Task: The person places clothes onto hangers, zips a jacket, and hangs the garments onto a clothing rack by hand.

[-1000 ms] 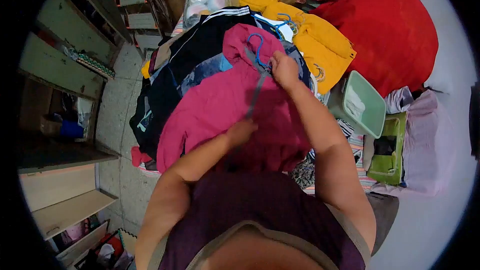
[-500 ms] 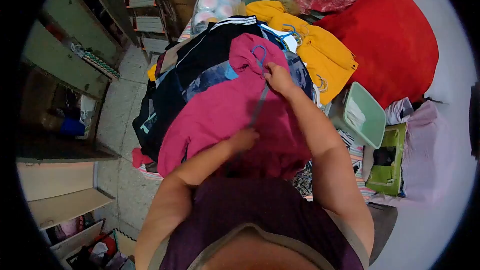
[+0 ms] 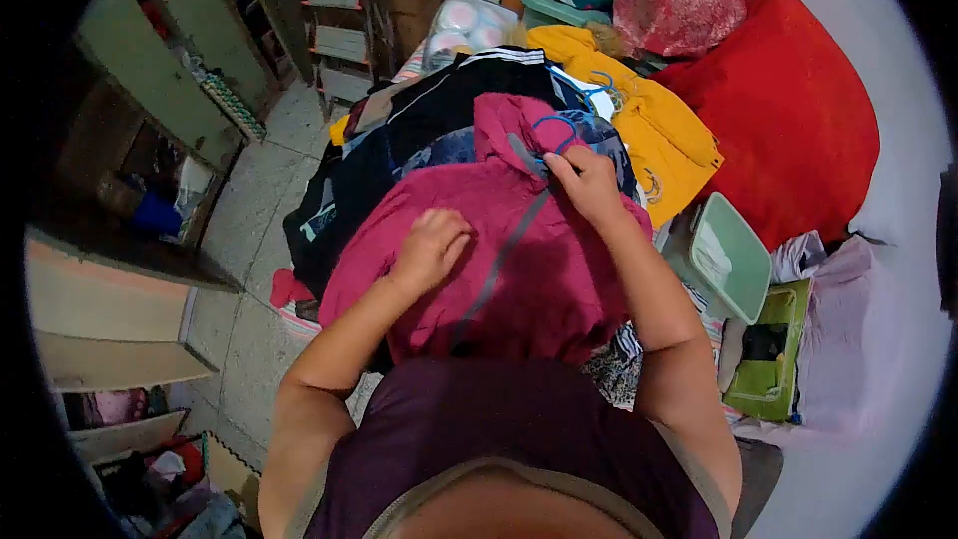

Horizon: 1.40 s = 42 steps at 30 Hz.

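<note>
Head view: a pink jacket [image 3: 489, 250], hooded and creased, lies spread at centre over dark clothes [image 3: 399, 130] at eleven o'clock. A grey zip [image 3: 502, 265] slants down its front; a blue hanger [image 3: 570, 128] shows at the neck. The right hand [image 3: 589, 185], at one o'clock, grips the neck, fingers closed. The left hand [image 3: 429, 250] rests on the chest, fingers bent; whether they grip cannot be told.

- pink jacket [image 3: 484, 225]: matt, creased cloth
- blue hanger hook [image 3: 573, 130]: smooth, plastic-looking
- green tub [image 3: 746, 274]: smooth plastic, faint sheen
- clear pack [image 3: 484, 18]: glossy, thin plastic
- red bundle [image 3: 788, 130]: matt, soft cloth
- floor [image 3: 249, 210]: speckled, stone-like tiles, dull
</note>
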Tool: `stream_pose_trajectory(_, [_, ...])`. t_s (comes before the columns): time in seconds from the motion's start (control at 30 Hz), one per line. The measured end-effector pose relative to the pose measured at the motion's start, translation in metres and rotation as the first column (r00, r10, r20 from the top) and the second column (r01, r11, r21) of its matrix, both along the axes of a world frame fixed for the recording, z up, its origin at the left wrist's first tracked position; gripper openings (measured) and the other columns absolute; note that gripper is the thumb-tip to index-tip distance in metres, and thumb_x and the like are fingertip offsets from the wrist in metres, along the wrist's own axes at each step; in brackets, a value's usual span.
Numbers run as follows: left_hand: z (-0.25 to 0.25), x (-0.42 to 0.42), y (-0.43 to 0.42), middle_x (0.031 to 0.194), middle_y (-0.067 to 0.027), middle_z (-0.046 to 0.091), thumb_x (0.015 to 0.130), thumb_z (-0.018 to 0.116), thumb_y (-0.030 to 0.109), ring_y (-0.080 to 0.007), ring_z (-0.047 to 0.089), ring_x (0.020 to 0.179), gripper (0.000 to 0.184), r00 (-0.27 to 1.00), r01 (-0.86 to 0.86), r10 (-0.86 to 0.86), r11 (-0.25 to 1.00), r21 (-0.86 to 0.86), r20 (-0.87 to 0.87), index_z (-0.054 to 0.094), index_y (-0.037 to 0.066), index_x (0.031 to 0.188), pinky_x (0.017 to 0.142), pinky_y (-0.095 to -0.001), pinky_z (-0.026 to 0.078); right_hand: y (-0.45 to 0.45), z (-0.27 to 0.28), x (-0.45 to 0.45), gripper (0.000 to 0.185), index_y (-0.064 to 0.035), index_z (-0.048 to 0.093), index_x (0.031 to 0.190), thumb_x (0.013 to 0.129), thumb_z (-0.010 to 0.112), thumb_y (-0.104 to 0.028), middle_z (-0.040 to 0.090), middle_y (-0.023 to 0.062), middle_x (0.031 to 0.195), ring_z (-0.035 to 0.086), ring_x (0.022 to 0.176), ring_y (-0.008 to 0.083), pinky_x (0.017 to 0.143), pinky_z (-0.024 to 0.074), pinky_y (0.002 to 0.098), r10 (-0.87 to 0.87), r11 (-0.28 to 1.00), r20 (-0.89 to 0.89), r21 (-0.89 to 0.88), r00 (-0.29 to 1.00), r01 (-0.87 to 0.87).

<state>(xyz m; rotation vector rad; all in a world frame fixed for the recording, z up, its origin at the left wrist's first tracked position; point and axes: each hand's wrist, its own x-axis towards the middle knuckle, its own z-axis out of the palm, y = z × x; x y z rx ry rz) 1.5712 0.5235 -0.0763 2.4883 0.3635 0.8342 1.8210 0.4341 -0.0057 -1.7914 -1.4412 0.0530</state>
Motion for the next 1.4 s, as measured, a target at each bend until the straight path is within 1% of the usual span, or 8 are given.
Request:
stream_pose_trajectory(0.23, [0.087,-0.041,-0.048,0.097,-0.0108,0.055,0.074,0.063,0.015,-0.0298,0.053,0.093,0.025,0.957,-0.282,0.245,0.911,0.300,0.156,0.055,0.006,0.096,0.077,-0.0393,0.041,-0.046,0.040,-0.067,0.025,-0.0018,0.056,0.061,0.074,0.066,-0.021,0.054,0.0125,0.062,0.053,0.058,0.0288,0.054,0.0411,0.0372,0.299,0.937,0.075,0.166,0.951,-0.308])
stream_pose_trajectory(0.33, [0.091,-0.068,-0.091,0.091,-0.0125,0.059,0.075,0.062,0.013,-0.0315,0.057,0.085,0.028,0.943,-0.313,0.315,0.949,0.042,-0.110,0.056,0.004,0.101,0.072,-0.0362,0.045,-0.070,0.045,-0.096,0.023,-0.0021,0.056,0.063,0.072,0.067,-0.020,0.053,0.0118,0.062,0.053,0.058,0.0293,0.053,0.0410,0.0376,0.416,0.879,0.108,0.205,0.903,-0.430])
stream_pose_trajectory(0.5, [0.101,-0.106,-0.178,0.088,-0.0127,0.060,0.071,0.065,0.014,-0.0315,0.059,0.080,0.033,0.932,-0.361,0.362,0.930,0.073,-0.007,0.054,0.007,0.102,0.065,-0.0396,0.047,-0.126,0.052,-0.149,0.017,-0.0034,0.059,0.071,0.075,0.063,-0.019,0.055,0.0109,0.068,0.055,0.065,0.0264,0.059,0.0424,0.0366,0.712,0.682,0.132,0.099,0.689,-0.724])
stream_pose_trajectory(0.67, [0.117,-0.164,-0.258,0.085,-0.0114,0.061,0.067,0.064,0.010,-0.0296,0.059,0.068,0.040,0.873,-0.433,0.454,0.890,0.145,-0.179,0.055,0.013,0.106,0.055,-0.0380,0.046,-0.160,0.069,-0.180,0.025,0.0001,0.059,0.089,0.086,0.049,-0.022,0.057,0.0117,0.076,0.055,0.069,0.0188,0.067,0.0438,0.0295,0.695,0.388,-0.627,-0.085,0.352,-0.918])
stream_pose_trajectory(0.87, [0.126,-0.234,-0.330,0.069,-0.0085,0.057,0.064,0.064,0.010,-0.0291,0.057,0.060,0.037,0.833,-0.532,0.551,0.820,0.211,-0.044,0.056,0.014,0.100,0.050,-0.0384,0.044,-0.167,0.078,-0.267,0.039,0.0064,0.054,0.093,0.072,0.061,-0.026,0.056,0.0252,0.097,0.057,0.085,0.0352,0.075,0.0447,0.0385,0.984,0.120,-0.085,-0.329,0.156,-0.937])
stream_pose_trajectory(0.97, [0.141,-0.266,-0.359,0.070,-0.0090,0.057,0.063,0.064,0.008,-0.0291,0.057,0.061,0.039,0.811,-0.551,0.582,0.794,0.259,-0.061,0.056,0.012,0.101,0.050,-0.0382,0.044,-0.172,0.039,-0.328,0.050,0.0076,0.054,0.094,0.066,0.065,-0.031,0.056,0.0256,0.100,0.056,0.090,0.0380,0.077,0.0449,0.0401,0.957,0.010,-0.273,-0.307,0.099,-0.952])
stream_pose_trajectory(1.27, [0.165,-0.413,-0.430,0.074,-0.0112,0.058,0.063,0.065,0.005,-0.0296,0.058,0.065,0.038,0.649,-0.729,0.757,0.592,0.346,0.074,0.054,0.008,0.099,0.053,-0.0377,0.045,-0.202,0.088,-0.494,0.042,-0.0013,0.056,0.103,0.065,0.063,-0.017,0.061,0.0218,0.090,0.059,0.085,0.0357,0.074,0.0466,0.0407,0.989,-0.070,0.018,-0.811,-0.144,-0.581])
stream_pose_trajectory(1.4, [0.168,-0.487,-0.481,0.078,-0.0103,0.060,0.060,0.066,0.005,-0.0283,0.059,0.067,0.036,0.463,-0.825,0.883,0.460,0.327,-0.074,0.058,0.008,0.095,0.056,-0.0360,0.046,-0.176,0.075,-0.553,0.042,-0.0012,0.055,0.108,0.067,0.056,-0.007,0.063,0.0146,0.088,0.060,0.080,0.0258,0.072,0.0467,0.0346,0.944,-0.329,-0.121,-0.329,-0.306,-0.885])
